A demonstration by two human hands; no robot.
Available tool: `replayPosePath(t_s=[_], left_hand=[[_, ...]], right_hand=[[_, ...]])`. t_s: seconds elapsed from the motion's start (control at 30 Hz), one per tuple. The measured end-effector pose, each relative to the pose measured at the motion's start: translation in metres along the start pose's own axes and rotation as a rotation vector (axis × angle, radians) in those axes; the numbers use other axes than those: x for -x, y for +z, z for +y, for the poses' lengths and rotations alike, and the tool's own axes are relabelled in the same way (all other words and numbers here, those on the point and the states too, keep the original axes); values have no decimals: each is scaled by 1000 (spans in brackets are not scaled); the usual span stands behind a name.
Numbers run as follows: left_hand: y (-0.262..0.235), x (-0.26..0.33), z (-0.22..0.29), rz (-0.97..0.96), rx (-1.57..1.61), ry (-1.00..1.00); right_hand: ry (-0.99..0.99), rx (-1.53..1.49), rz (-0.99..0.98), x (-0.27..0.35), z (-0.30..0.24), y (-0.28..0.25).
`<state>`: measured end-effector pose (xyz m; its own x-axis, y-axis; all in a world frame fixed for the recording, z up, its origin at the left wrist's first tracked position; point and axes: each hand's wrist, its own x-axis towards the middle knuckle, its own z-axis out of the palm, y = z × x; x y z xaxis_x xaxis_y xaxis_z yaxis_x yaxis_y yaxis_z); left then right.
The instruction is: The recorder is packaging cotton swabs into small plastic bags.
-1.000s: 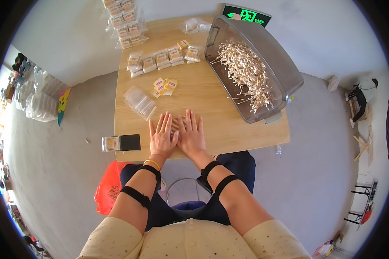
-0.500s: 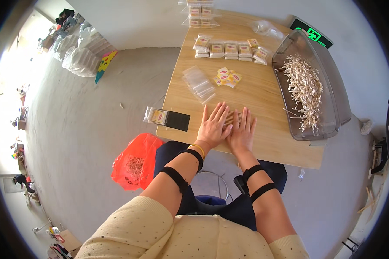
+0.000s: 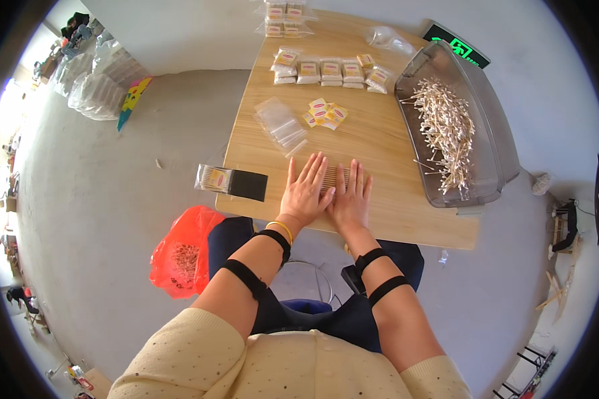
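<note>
Near the table's front edge, my left hand (image 3: 304, 194) lies flat with its fingers stretched out. Beside it my right hand (image 3: 350, 205) is also flat, the thumbs close together. Between and partly beneath them shows a row of cotton swabs (image 3: 335, 177), side by side; their ends are mostly hidden by my hands. Left of my left hand, a black card or sleeve (image 3: 248, 185) lies at the table edge, joined to a clear packet of swabs (image 3: 214, 178) that sticks out past the edge. Ahead are flat clear zip bags (image 3: 280, 126) and a small pile of yellow-and-white labels (image 3: 325, 114).
A grey clear bin (image 3: 406, 133) on the right holds many loose swabs (image 3: 446, 130). Filled packets (image 3: 331, 70) line the far part of the wooden table (image 3: 379, 149), with more stacked (image 3: 283, 23) behind. A red plastic bag (image 3: 170, 249) hangs low at the left by my leg.
The whole view has shifted, so everything appears a little further left. Both hands stay flat around the swabs, with no clear movement over the table.
</note>
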<state>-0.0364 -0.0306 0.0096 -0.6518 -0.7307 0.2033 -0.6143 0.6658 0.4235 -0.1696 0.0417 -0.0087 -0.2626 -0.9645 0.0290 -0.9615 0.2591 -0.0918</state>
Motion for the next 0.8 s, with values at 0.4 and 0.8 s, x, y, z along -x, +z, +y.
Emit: replayPosePath(t_s=[0.4,0.8], left_hand=[[-12,9,-28,131,520,-51],[-131,130,-165,378,534,-539]], right_hand=[[-61,-78,14,4,-6,-11],[-58,-90,83,4,-4,-10]])
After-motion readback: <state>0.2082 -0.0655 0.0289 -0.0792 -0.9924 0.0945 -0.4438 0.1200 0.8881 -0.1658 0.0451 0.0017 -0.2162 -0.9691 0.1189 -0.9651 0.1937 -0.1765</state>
